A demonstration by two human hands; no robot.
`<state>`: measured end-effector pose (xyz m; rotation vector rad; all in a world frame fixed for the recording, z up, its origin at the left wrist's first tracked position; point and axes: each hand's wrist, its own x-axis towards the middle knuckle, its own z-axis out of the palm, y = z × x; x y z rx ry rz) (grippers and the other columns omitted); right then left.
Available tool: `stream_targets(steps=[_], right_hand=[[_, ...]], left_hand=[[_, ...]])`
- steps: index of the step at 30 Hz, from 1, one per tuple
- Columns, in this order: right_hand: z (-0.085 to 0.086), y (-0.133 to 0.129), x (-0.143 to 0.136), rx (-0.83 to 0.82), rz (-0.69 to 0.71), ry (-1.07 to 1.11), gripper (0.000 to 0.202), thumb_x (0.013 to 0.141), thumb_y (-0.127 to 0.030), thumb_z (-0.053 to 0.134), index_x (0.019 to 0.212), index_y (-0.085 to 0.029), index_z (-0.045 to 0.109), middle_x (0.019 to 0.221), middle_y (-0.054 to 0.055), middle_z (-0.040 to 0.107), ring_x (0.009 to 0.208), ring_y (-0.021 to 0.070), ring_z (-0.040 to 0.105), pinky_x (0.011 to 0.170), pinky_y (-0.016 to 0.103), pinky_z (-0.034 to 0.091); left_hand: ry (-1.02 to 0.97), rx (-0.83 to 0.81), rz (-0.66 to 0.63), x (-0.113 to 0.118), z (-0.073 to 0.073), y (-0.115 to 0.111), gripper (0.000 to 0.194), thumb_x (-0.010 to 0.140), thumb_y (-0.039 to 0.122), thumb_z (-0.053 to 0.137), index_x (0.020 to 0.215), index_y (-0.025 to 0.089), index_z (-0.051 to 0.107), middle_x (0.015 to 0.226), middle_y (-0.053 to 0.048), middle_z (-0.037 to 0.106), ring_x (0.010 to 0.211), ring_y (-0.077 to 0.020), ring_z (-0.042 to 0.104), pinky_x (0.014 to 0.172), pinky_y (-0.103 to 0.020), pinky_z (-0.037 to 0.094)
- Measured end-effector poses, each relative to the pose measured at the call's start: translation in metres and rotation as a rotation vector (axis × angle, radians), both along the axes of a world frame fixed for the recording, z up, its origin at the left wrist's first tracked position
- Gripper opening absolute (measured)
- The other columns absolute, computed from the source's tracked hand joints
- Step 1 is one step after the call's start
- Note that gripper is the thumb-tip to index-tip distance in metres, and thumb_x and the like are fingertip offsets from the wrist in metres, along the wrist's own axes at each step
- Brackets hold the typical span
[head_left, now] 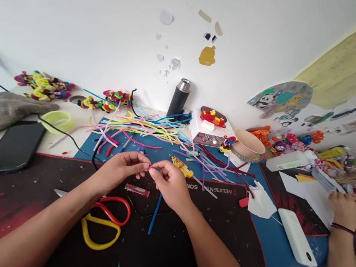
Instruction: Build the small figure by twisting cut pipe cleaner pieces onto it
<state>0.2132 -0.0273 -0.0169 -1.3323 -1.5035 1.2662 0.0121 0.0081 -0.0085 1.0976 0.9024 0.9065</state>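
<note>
My left hand and my right hand meet over the black mat, thumbs and fingertips pinched together. Between them shows a small pink piece, mostly hidden; it looks fuzzy, perhaps bent pipe cleaner. A blue pipe cleaner extends below my right hand; whether it is held or lies on the mat I cannot tell. Under my left forearm lie scissors with one red and one yellow handle. A small red-and-clear case is just below the hands. Behind my right hand rests a yellow glue gun.
Colourful pipe cleaners are heaped behind the hands. Further back stand a black flask and a beige bowl. A phone lies left. At right are a white power bank and another person's hands.
</note>
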Motion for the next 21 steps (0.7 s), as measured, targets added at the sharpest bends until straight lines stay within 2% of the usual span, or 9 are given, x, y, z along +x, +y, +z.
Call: stream_targets(steps=[4,6,9,11,15,18,21], right_hand=[[0.005,0.007,0.002,0.089,0.018,-0.182,0.024,0.100,-0.047,0.071,0.100,-0.024,0.074,0.063,-0.005,0.057,0.057,0.0152,0.051,0.058,0.029,0.036],[0.006,0.012,0.003,0.124,0.024,-0.264,0.020,0.100,-0.043,0.071,0.099,-0.024,0.075,0.063,-0.005,0.058,0.057,0.0155,0.051,0.060,0.030,0.035],[0.009,0.020,0.007,0.159,0.032,-0.396,0.016,0.101,-0.040,0.071,0.100,-0.025,0.077,0.064,-0.005,0.061,0.059,0.0166,0.055,0.063,0.030,0.035],[0.012,0.027,0.010,0.167,0.049,-0.493,0.015,0.103,-0.037,0.070,0.103,-0.025,0.078,0.065,-0.004,0.063,0.061,0.0171,0.056,0.064,0.030,0.035],[0.017,0.043,0.013,0.176,0.098,-0.740,0.015,0.108,-0.033,0.068,0.110,-0.024,0.079,0.069,-0.002,0.069,0.067,0.0187,0.063,0.065,0.031,0.032],[0.021,0.053,0.008,0.211,0.171,-0.961,0.019,0.111,-0.034,0.064,0.118,-0.024,0.079,0.081,0.002,0.078,0.079,0.0219,0.072,0.066,0.033,0.033],[0.024,0.063,-0.003,0.224,0.238,-1.090,0.022,0.113,-0.035,0.062,0.124,-0.023,0.078,0.098,0.007,0.084,0.093,0.0256,0.078,0.069,0.033,0.038]], left_hand=[[-0.012,0.006,-0.016,-0.002,-0.004,0.001,0.038,0.073,0.054,0.102,0.082,0.020,0.086,0.076,-0.005,0.074,0.067,-0.0186,0.064,0.062,-0.026,0.054],[-0.005,0.009,-0.006,-0.004,-0.007,0.003,0.040,0.075,0.054,0.101,0.090,0.020,0.086,0.078,-0.005,0.075,0.067,-0.0192,0.065,0.063,-0.027,0.054],[0.020,0.033,0.097,-0.010,-0.008,0.007,0.053,0.077,0.055,0.099,0.111,0.017,0.084,0.080,-0.006,0.077,0.066,-0.0192,0.066,0.063,-0.027,0.053],[0.049,0.071,0.198,-0.015,-0.006,0.009,0.058,0.079,0.058,0.098,0.117,0.017,0.082,0.078,-0.004,0.076,0.067,-0.0185,0.065,0.064,-0.027,0.051],[0.069,0.126,0.323,-0.021,0.001,0.012,0.059,0.077,0.066,0.096,0.109,0.018,0.082,0.071,-0.001,0.071,0.065,-0.0172,0.061,0.062,-0.026,0.047],[0.054,0.119,0.333,-0.021,0.003,0.013,0.060,0.073,0.068,0.097,0.102,0.019,0.081,0.070,0.000,0.069,0.063,-0.0166,0.058,0.059,-0.027,0.045],[0.055,0.104,0.334,-0.022,0.002,0.014,0.059,0.071,0.069,0.097,0.098,0.019,0.079,0.069,0.000,0.068,0.063,-0.0165,0.058,0.059,-0.027,0.044]])
